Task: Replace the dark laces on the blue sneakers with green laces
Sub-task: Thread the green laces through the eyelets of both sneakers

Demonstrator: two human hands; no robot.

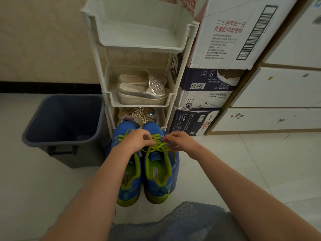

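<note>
Two blue sneakers (pixel 156 156), lime-lined; left hand (pixel 137 140), right hand (pixel 180 141) pinch green laces (pixel 157 147).

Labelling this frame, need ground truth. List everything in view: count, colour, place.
sneakers: 2, blue with green trim, centre, in front of rack
laces: green, threaded in both sneakers
bin: 1, dark blue, left of rack
rack: 1, white, three tiers
sandals: 2, silver, middle tier
glitter shoes: count unclear, gold-white, bottom tier
boxes: at least 3, white and navy, stacked right of rack
drawers: white, far right
hands: 2; left hand and right hand pinch laces
</note>
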